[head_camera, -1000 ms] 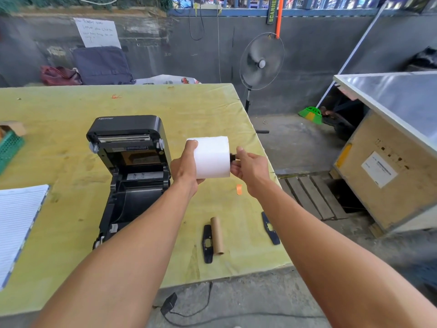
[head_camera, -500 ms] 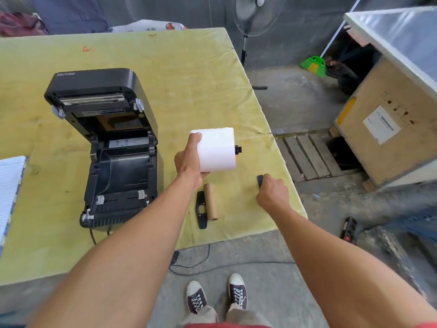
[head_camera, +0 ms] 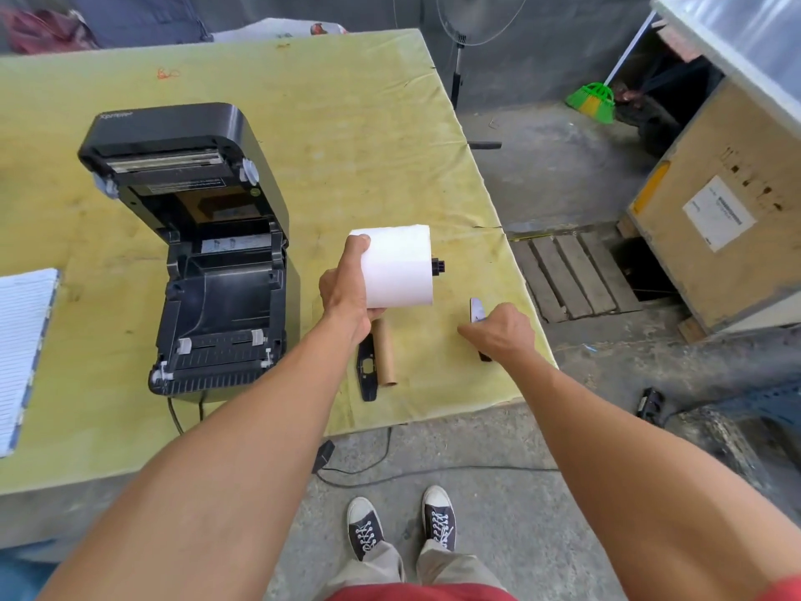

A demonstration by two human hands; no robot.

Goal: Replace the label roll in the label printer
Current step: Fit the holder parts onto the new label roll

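The black label printer (head_camera: 203, 262) stands on the yellow table (head_camera: 355, 136) with its lid swung up and its roll bay bare. My left hand (head_camera: 346, 288) holds a white label roll (head_camera: 398, 266) in the air to the right of the printer; a black spindle end (head_camera: 438, 267) sticks out of the roll's right side. My right hand (head_camera: 498, 331) is closed around a flat black roll guide plate (head_camera: 477, 312) near the table's right edge, lifting it. A bare cardboard core (head_camera: 384, 351) and a second black guide plate (head_camera: 367, 368) lie below the roll.
A lined notepad (head_camera: 21, 353) lies at the table's left edge. The printer's cable (head_camera: 372, 464) trails off the front edge to the floor. My shoes (head_camera: 403, 520) stand just in front of the table. A wooden crate (head_camera: 715, 219), pallet slats and a standing fan are to the right.
My right hand left the spindle end of the roll, dropped to the table's right edge and closed on the black guide plate, now tilting it up. The left hand kept hold of the roll.
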